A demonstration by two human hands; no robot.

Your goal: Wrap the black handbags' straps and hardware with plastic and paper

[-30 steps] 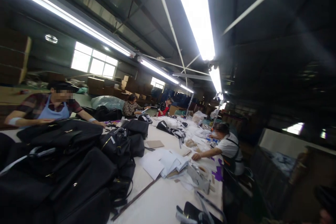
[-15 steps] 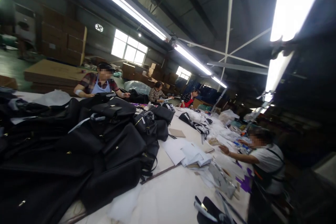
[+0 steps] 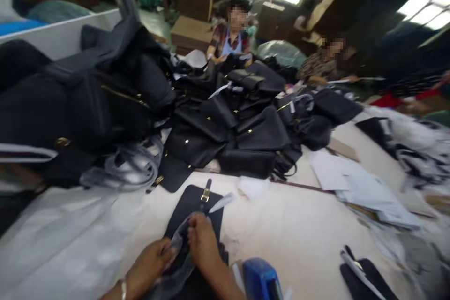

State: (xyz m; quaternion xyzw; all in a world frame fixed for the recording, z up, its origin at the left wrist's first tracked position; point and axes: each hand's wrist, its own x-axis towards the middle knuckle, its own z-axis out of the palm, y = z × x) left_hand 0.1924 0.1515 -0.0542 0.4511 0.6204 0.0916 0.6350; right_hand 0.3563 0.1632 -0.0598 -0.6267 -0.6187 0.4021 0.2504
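flat black leather-like bag piece (image 3: 185, 204) on the white tabletop (image 3: 281, 225), long axis running away from the wearer, gold-buckled black strap (image 3: 206, 193) pointing toward piled black bags (image 3: 228, 136), left hand (image 3: 149, 262) with fingers pinched on translucent plastic (image 3: 180, 238), right hand (image 3: 205, 243) with fingers curled closed on it too

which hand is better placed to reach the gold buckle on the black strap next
Probably the right hand: it is nearer, just below the gold buckle in view, while the left hand sits lower and farther left. Both appear to grip translucent plastic, so neither looks free.
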